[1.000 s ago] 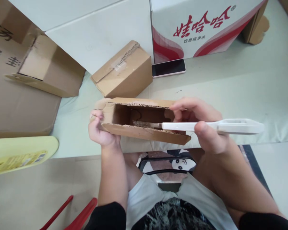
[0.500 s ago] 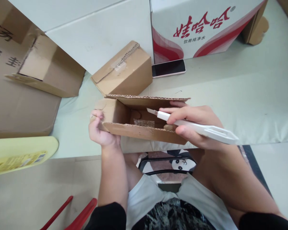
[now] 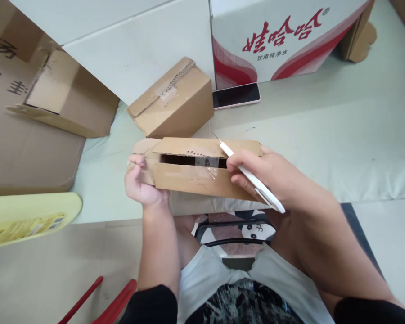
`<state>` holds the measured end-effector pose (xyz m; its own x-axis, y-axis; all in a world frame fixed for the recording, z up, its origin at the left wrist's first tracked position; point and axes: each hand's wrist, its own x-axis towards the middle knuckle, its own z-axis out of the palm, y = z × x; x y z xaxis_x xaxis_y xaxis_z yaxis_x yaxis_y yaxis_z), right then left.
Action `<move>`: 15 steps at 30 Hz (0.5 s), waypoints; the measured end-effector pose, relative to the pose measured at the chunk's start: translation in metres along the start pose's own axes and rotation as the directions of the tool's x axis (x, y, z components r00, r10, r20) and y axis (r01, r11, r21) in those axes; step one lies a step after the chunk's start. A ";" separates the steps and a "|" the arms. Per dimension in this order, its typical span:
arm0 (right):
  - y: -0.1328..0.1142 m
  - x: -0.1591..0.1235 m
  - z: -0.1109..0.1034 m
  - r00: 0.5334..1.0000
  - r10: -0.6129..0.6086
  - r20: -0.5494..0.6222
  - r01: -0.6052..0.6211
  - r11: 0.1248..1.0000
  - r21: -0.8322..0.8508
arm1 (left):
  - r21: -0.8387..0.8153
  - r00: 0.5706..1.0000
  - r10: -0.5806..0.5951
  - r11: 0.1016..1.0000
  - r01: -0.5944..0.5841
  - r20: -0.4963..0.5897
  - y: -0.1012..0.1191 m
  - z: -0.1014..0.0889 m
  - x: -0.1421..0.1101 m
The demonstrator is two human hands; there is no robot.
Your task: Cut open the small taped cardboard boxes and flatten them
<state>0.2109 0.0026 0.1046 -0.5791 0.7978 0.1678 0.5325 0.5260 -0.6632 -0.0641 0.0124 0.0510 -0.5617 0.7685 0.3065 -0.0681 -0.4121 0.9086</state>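
Note:
A small brown cardboard box (image 3: 202,180) is held near the table's front edge, its two long flaps folded inward with a dark gap between them. Clear tape (image 3: 207,163) spans part of that gap. My left hand (image 3: 143,182) grips the box's left end flap, fingers curled around it. In my right hand (image 3: 266,173) is a white utility knife (image 3: 253,177), its thin blade pointing up and left over the far flap. The same hand rests against the box's right end; some of its fingers are hidden behind the box.
Behind the box lie another taped cardboard box (image 3: 175,99) and a phone (image 3: 236,96). A white and red carton (image 3: 283,45) stands at the back. Large brown cartons (image 3: 37,148) fill the left, near a yellow container (image 3: 37,216). Red legs (image 3: 116,303) show below.
Both long flaps, upright before, have folded inward over the opening. The knife and my right hand have turned, so the blade now points more upward. My left hand has stayed in place.

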 end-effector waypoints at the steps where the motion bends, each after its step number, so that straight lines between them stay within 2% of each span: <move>1: 0.000 0.000 0.000 1.000 -0.015 0.008 0.015 1.000 -0.012 | -0.005 1.000 0.001 1.000 -0.001 -0.016 0.000 0.001 0.000; 7: -0.003 -0.002 0.002 0.999 -0.048 0.004 0.048 0.993 -0.108 | -0.093 0.998 -0.034 0.995 0.030 -0.049 0.003 0.004 -0.001; 11: -0.004 -0.006 0.005 0.995 -0.096 -0.030 0.091 0.985 -0.143 | -0.075 0.998 -0.017 0.997 0.013 -0.058 0.003 0.003 -0.001; 15: -0.007 -0.007 0.002 0.997 -0.082 0.009 0.083 0.989 -0.122 | -0.073 0.999 -0.025 0.997 0.024 -0.022 0.001 0.002 -0.001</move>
<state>0.2100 -0.0070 0.1065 -0.6268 0.7489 0.2149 0.5540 0.6223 -0.5529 -0.0621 0.0123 0.0522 -0.5777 0.7678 0.2770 -0.1413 -0.4283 0.8925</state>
